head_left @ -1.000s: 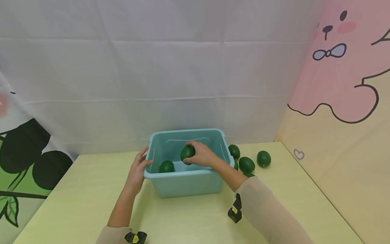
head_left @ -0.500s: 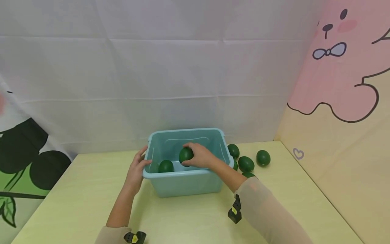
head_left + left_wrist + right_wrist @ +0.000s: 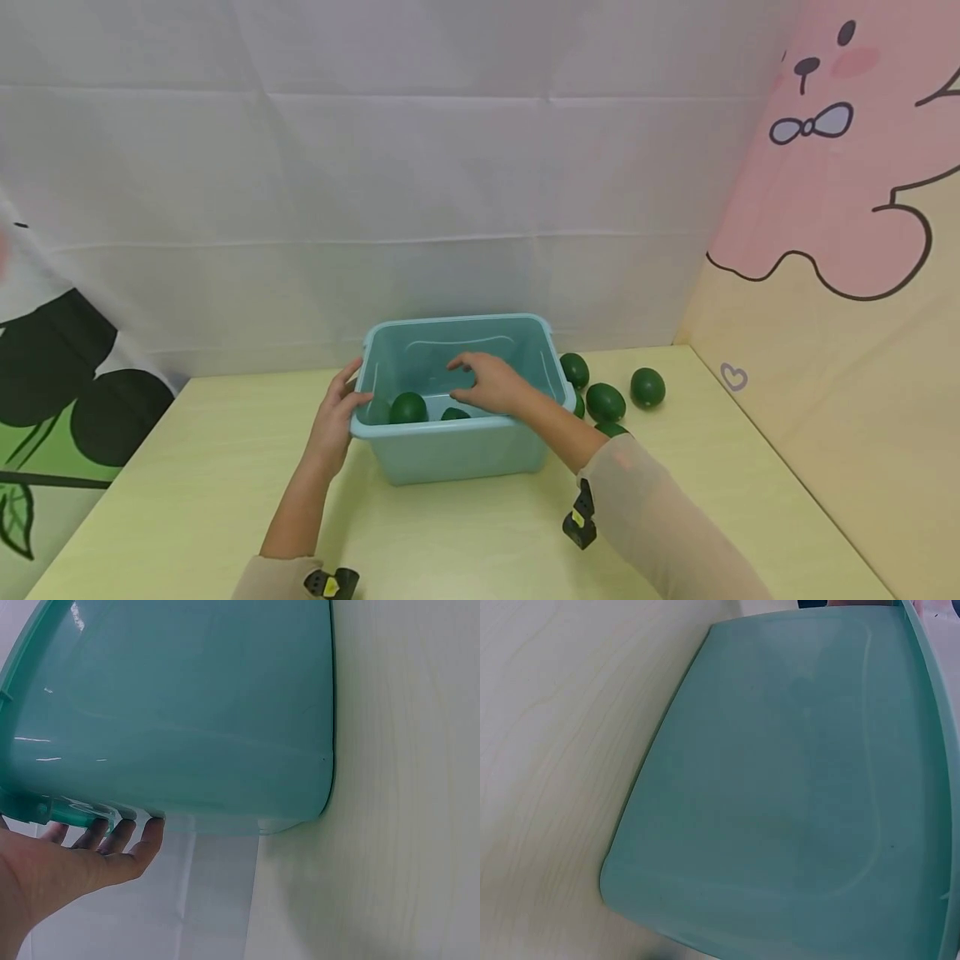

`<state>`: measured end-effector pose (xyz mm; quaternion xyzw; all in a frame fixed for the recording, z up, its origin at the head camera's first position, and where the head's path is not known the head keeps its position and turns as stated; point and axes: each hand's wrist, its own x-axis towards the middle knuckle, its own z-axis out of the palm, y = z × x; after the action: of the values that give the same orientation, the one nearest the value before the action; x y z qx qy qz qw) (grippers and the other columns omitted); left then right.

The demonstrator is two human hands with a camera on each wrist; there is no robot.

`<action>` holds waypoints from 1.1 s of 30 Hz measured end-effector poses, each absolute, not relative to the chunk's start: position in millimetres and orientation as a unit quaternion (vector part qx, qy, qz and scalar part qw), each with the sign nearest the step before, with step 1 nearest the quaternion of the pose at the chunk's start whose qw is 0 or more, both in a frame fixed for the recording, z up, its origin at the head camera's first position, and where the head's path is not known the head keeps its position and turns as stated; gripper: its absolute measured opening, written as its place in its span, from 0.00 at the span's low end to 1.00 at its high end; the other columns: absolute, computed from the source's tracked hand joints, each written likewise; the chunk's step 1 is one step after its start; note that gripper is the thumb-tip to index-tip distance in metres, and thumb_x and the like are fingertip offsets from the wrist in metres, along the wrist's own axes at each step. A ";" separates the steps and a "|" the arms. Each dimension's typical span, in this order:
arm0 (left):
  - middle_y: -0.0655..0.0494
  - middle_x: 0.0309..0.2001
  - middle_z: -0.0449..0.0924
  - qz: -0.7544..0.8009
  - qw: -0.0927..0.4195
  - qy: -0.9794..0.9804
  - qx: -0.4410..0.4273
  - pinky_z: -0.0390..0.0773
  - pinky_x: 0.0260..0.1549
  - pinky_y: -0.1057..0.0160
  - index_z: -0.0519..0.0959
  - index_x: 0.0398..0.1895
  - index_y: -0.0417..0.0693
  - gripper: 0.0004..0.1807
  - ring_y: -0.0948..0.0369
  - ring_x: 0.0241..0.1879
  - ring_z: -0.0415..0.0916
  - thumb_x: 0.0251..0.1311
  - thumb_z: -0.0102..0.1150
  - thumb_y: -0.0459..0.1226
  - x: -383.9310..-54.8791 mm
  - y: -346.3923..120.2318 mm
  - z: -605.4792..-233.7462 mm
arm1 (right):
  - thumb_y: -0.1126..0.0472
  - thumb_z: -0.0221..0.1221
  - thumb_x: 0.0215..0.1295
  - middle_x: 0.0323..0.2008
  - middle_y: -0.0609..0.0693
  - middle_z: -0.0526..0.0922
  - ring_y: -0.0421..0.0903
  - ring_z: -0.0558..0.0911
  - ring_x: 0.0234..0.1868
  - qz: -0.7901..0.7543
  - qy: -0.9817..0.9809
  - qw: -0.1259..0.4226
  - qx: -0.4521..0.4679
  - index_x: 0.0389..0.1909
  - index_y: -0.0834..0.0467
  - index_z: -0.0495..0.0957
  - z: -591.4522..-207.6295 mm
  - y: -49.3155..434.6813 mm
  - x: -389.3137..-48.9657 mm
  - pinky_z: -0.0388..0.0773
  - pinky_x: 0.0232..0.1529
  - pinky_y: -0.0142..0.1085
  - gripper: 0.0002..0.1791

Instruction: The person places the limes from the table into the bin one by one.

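A light-blue plastic bin (image 3: 465,454) stands on the table. My left hand (image 3: 335,423) grips its left end at the rim; in the left wrist view the fingers (image 3: 120,844) bend against the outside below the lip. Inside the bin lie a dark green avocado (image 3: 408,408) at the left and a second avocado (image 3: 454,413), mostly hidden by the front wall. Above the second one, my right hand (image 3: 491,383) reaches in over the front rim, thumb and fingers apart, with nothing between them. The right wrist view shows only the bin's outer wall (image 3: 765,772) and the table.
Right of the bin, several more avocados lie on the pale yellow table (image 3: 450,533), among them one avocado (image 3: 606,403) near the bin and another avocado (image 3: 648,388) farther right. A white cloth wall (image 3: 420,200) rises behind, and a printed side panel (image 3: 840,367) bounds the right.
My right hand has moved slightly left and let go of the avocado, which now lies lower in the bin. The left hand keeps its place on the rim.
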<state>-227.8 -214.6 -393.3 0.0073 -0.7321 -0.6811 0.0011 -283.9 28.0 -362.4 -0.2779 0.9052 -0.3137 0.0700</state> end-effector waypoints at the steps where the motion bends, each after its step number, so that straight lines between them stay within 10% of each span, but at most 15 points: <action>1: 0.42 0.72 0.46 -0.682 0.001 -0.732 0.007 0.61 0.59 0.49 0.43 0.74 0.56 0.34 0.45 0.67 0.53 0.67 0.38 0.34 -227.5 -214.7 -393.0 | 0.57 0.59 0.61 0.58 0.56 0.74 0.53 0.73 0.58 -0.316 0.905 0.069 -0.275 0.58 0.55 0.71 -362.0 27.8 -283.9 0.73 0.53 0.45 0.23; 33: 0.41 0.73 0.45 -0.685 0.000 -0.728 0.008 0.62 0.58 0.50 0.43 0.75 0.56 0.34 0.45 0.67 0.53 0.66 0.38 0.34 -226.4 -214.7 -392.6 | 0.51 0.57 0.63 0.54 0.56 0.78 0.49 0.79 0.47 -0.352 0.904 0.006 -0.243 0.54 0.53 0.76 -345.8 45.8 -288.9 0.76 0.45 0.42 0.19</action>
<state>-226.4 -214.7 -392.6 0.0075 -0.7282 -0.6854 0.0002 -288.9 45.8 -345.8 -0.2429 0.9039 -0.3521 0.0062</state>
